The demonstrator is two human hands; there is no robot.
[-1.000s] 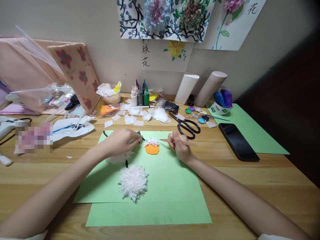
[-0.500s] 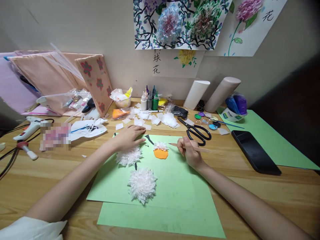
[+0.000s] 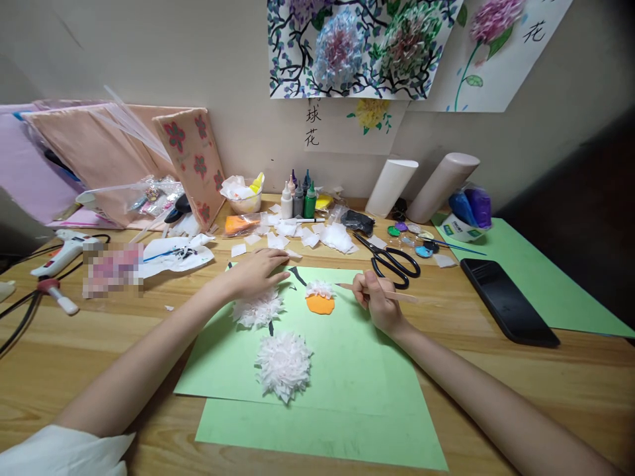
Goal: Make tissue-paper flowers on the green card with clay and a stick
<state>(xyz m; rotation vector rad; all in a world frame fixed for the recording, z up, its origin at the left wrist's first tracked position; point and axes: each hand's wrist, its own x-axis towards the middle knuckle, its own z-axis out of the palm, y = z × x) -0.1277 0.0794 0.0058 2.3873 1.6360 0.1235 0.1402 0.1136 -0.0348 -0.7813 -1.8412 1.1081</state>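
Observation:
My right hand (image 3: 380,304) is closed around a pencil (image 3: 399,296). The pencil's tip points left, close to the white paper tufts on an orange clay disc (image 3: 321,304). My left hand (image 3: 260,272) lies flat with fingers stretched over the top edge of the green paper (image 3: 362,363). Partly beneath that hand is a white paper flower (image 3: 258,309). A second, fuller white flower (image 3: 284,367) sits lower on the sheet. Dark painted strokes (image 3: 297,276) show between the left hand and the disc.
Black scissors (image 3: 395,264) and white paper squares (image 3: 337,237) lie behind the sheet. Paint bottles (image 3: 298,200) stand near the wall. A phone (image 3: 508,301) rests at the right. At the left are a glue gun (image 3: 64,252) and a stained tissue (image 3: 178,254).
The whole view has shifted very slightly. Both hands, the pencil and the flowers keep the same places relative to the green paper.

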